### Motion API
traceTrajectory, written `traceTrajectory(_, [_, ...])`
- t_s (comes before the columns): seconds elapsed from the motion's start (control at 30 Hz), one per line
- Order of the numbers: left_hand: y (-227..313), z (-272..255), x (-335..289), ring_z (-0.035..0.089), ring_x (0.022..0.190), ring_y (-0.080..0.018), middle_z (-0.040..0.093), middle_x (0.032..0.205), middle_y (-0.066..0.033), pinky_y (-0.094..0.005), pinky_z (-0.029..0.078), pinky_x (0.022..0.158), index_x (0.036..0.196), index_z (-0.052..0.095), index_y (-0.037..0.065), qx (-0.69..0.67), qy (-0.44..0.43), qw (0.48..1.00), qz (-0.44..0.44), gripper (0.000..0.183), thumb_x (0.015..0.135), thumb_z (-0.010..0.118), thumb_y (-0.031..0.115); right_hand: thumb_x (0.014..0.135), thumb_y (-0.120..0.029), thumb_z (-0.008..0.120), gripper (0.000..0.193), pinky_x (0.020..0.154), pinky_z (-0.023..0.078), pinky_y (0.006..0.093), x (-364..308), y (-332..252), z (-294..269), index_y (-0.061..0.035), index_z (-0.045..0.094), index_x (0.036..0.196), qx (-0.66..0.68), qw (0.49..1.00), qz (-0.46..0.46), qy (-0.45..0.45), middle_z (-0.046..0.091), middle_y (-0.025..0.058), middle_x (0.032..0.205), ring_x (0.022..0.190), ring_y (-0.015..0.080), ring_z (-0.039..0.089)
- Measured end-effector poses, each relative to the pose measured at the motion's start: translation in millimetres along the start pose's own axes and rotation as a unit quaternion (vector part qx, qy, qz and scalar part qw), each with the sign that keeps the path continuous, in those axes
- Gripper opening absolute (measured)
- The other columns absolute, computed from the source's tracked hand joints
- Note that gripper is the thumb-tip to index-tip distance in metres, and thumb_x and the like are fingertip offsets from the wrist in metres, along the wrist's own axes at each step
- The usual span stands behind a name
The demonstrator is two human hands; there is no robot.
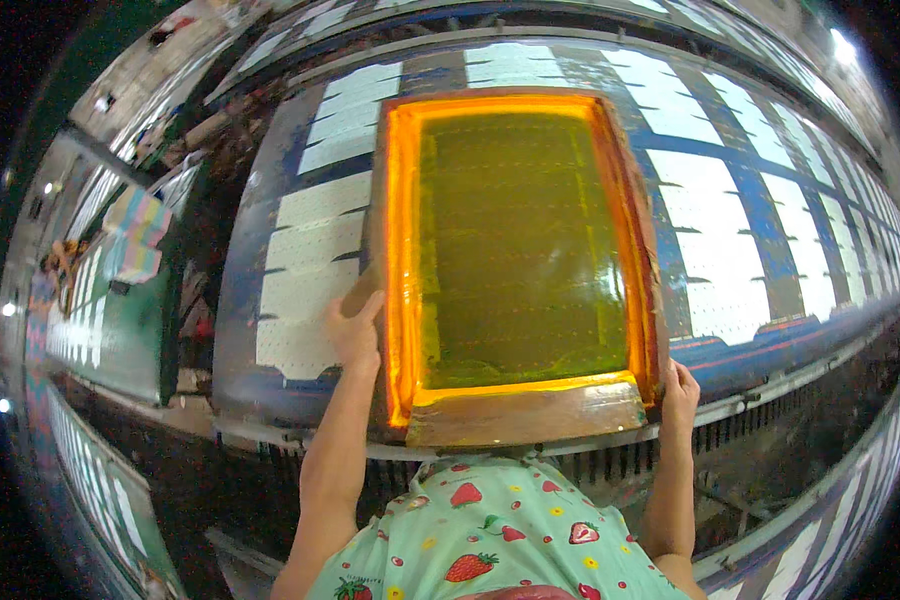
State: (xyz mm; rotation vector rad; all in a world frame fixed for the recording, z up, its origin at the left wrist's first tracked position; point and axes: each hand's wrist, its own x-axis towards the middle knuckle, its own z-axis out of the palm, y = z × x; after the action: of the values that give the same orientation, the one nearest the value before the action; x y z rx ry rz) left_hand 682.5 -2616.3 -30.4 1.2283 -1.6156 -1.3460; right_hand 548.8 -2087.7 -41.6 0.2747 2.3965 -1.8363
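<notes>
A large screen-printing frame (515, 250) is in front of me, over a long printing table. Its mesh is olive-yellow, bordered by bright orange, and a brown strip (530, 412) runs along the near end. My left hand (355, 328) is closed at the frame's left edge, thumb upward, its other fingers partly hidden. Against the lower right edge, my right hand (678, 395) is curled round the side. Beneath and around the frame lie white cut fabric panels (712, 245) in rows. Whether the frame rests on the table or hangs just above it, I cannot tell.
The blue-stained table (240, 300) stretches left and right, with a metal rail (730, 405) along its near edge. More long tables with white panels stand beyond, behind and at the left. Striped pastel cloth (135, 235) and a distant person (60, 268) are at far left.
</notes>
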Motion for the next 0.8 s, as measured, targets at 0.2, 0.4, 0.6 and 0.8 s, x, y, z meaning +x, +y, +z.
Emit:
traceTrajectory(0.2, [-13, 7, -4, 0.070, 0.107, -0.0253, 0.075, 0.115, -0.0131, -0.0404, 0.054, 0.099, 0.123, 0.070, -0.002, -0.020, -0.012, 1.000, -0.004, 0.055, 0.084, 0.098, 0.025, 0.114, -0.025, 0.065, 0.042, 0.104, 0.054, 0.0355, 13, 4, -20, 0.0092, 0.073, 0.137, -0.029, 0.999, 0.013, -0.036, 0.079, 0.0121, 0.124, 0.113, 0.0194, 0.071])
traceTrajectory(0.4, [-11, 8, 0, 0.069, 0.101, -0.0235, 0.076, 0.112, -0.0128, -0.0396, 0.054, 0.094, 0.116, 0.073, -0.002, 0.007, -0.013, 1.000, 0.003, 0.044, 0.098, 0.086, 0.036, 0.110, -0.015, 0.066, 0.037, 0.109, 0.055, 0.0426, 0, -12, -15, 0.0063, 0.072, 0.140, -0.175, 0.981, -0.061, -0.050, 0.077, 0.0209, 0.136, 0.122, 0.0327, 0.073])
traceTrajectory(0.6, [-18, 11, 4, 0.070, 0.101, -0.0244, 0.076, 0.108, -0.0137, -0.0405, 0.054, 0.093, 0.114, 0.072, -0.002, 0.037, -0.005, 0.999, 0.016, 0.037, 0.103, 0.081, 0.032, 0.084, -0.012, 0.090, 0.056, 0.111, 0.052, 0.0530, -80, -66, 32, -0.0109, 0.074, 0.137, -0.370, 0.823, -0.361, -0.234, 0.068, 0.0203, 0.145, 0.134, 0.0422, 0.063])
traceTrajectory(0.8, [-29, 14, 4, 0.073, 0.104, -0.0320, 0.076, 0.108, -0.0185, -0.0438, 0.055, 0.094, 0.116, 0.070, -0.002, 0.026, -0.004, 0.999, 0.022, 0.036, 0.102, 0.079, 0.031, 0.079, -0.002, 0.078, 0.054, 0.107, 0.052, 0.0527, -114, -97, 96, -0.0135, 0.076, 0.131, -0.458, 0.685, -0.453, -0.342, 0.073, 0.0135, 0.136, 0.125, 0.0369, 0.068])
